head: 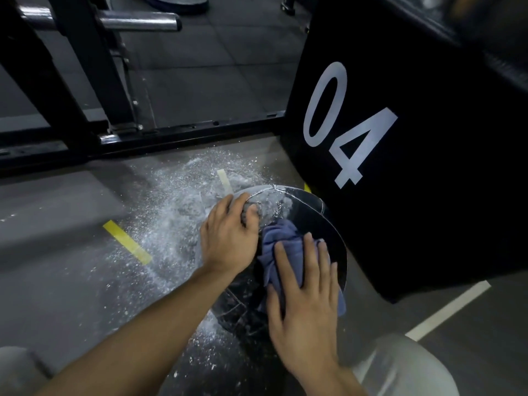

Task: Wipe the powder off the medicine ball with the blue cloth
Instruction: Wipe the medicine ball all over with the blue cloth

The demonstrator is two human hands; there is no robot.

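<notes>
Left hand (228, 238) flat, steadying a heavy-looking, smooth medicine ball (300, 212); right hand (305, 304) flat, pressing soft blue cloth (281, 244). Powder (271, 207) remains at twelve o'clock.

Both forearms bare to the frame edge, no sleeves, watch or rings showing on left hand (228, 241) or right hand (307, 307); light grey trousers (400, 367) over right knee, another pale grey patch bottom left.
</notes>
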